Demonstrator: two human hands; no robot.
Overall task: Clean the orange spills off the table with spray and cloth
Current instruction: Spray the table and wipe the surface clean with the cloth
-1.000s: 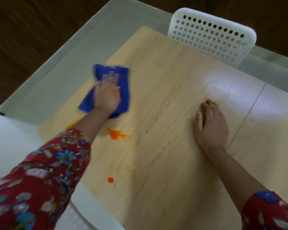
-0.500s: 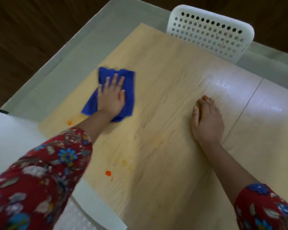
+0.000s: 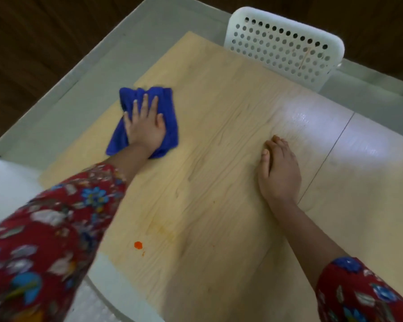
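Orange spot [image 3: 138, 244] lay well behind the cloth [image 3: 169, 126], wrist-side of the left hand [image 3: 146, 126] pressing it with spread fingers; right hand [image 3: 279, 173] rested flat, fingers together.

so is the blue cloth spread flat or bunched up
Bunched up: the blue cloth shows folds and rumpled edges under the left hand pressing it.

Left hand [image 3: 146, 126] flat on blue cloth [image 3: 169, 126]

Wearing red floral top; left sleeve [image 3: 44, 240], right sleeve [image 3: 358, 291] showing blue flowers, pale leaves, ending mid-forearm.
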